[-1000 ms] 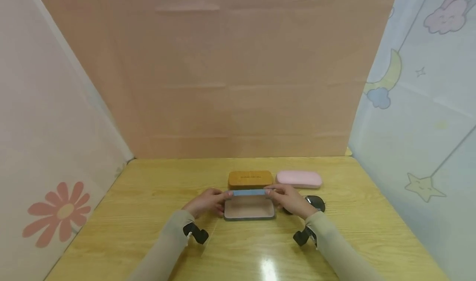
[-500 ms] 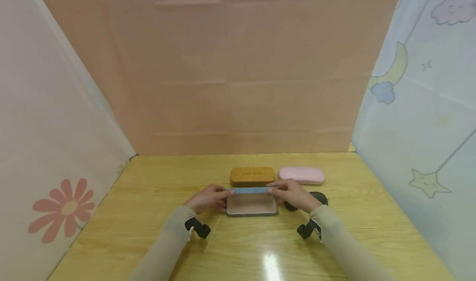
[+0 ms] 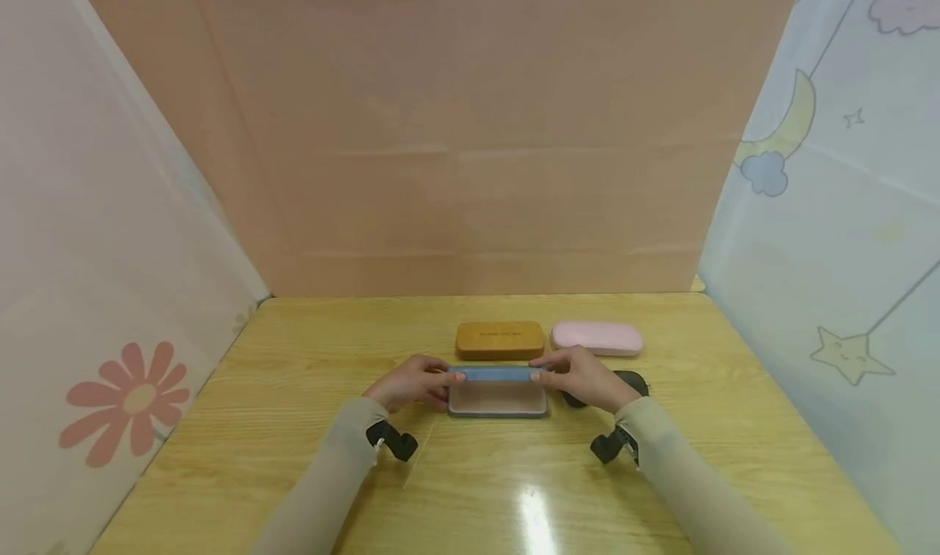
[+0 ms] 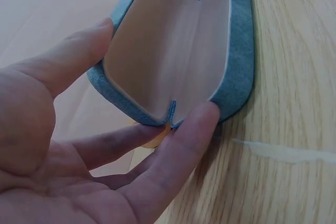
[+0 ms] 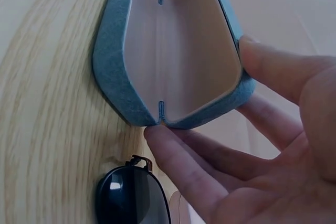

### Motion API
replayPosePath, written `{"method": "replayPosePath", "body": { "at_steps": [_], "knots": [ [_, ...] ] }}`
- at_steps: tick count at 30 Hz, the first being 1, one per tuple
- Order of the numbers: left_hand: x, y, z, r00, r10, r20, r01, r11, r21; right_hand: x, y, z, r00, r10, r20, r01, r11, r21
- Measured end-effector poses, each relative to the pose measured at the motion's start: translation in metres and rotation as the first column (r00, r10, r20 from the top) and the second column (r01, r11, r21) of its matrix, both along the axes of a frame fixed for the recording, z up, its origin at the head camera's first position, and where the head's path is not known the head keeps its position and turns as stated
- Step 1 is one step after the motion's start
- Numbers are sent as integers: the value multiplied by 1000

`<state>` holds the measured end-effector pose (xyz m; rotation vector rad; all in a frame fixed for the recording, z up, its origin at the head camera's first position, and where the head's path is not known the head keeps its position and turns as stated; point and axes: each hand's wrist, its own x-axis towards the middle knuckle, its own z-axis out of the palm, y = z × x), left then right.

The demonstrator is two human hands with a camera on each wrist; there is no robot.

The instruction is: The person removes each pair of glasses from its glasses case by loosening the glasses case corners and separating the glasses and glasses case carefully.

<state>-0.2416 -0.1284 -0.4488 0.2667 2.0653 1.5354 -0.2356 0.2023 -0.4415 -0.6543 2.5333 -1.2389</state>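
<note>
Your left grip [image 3: 413,381] and right grip [image 3: 585,378] pinch the open blue case [image 3: 498,389] at its 9 and 3 o'clock ends, likely so its lid [image 3: 498,373] sits level; its base seems supported by the worktop [image 3: 308,359], sunglasses [image 5: 131,196] beyond at 3.

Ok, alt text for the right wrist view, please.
A right hand grips an open, pale-lined blue glasses case on a wood-grain table. Dark-lensed sunglasses show partly at the bottom edge.
</note>
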Motion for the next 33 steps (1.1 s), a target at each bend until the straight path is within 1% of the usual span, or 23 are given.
{"method": "replayPosePath", "body": {
  "at_steps": [6, 7, 12, 15, 19, 24, 28, 31, 33],
  "knots": [
    [1, 0, -2, 1000, 8, 10, -8, 1000, 18, 1, 2, -3, 1000, 10, -28, -10, 1000, 7],
    [1, 0, -2, 1000, 14, 16, -15, 1000, 24, 1, 2, -4, 1000, 12, -28, -12, 1000, 6],
    [5, 0, -4, 999, 41, -2, -41, 999, 24, 4, 1, -7, 1000, 11, -10, -11, 1000, -1],
    [7, 1, -5, 995, 56, -84, -60, 997, -53, 6, 0, -8, 1000, -10, -18, 10, 1000, 25],
    [10, 3, -5, 980, 66, -188, -97, 982, -161, 7, -3, -10, 998, -31, -46, 34, 998, 59],
    [10, 5, -5, 972, 61, -225, -105, 976, -189, 8, -4, -12, 997, -37, -66, 40, 998, 55],
    [10, 8, -5, 966, 51, -252, -108, 970, -218, 9, -5, -13, 994, -28, -110, 35, 997, 66],
    [12, 13, -3, 962, 36, -270, -110, 958, -266, 11, -9, -12, 986, -20, -168, 39, 993, 111],
    [14, 17, -3, 955, 17, -296, -112, 945, -308, 12, -13, -11, 979, -13, -202, 43, 988, 146]
  ]
}}
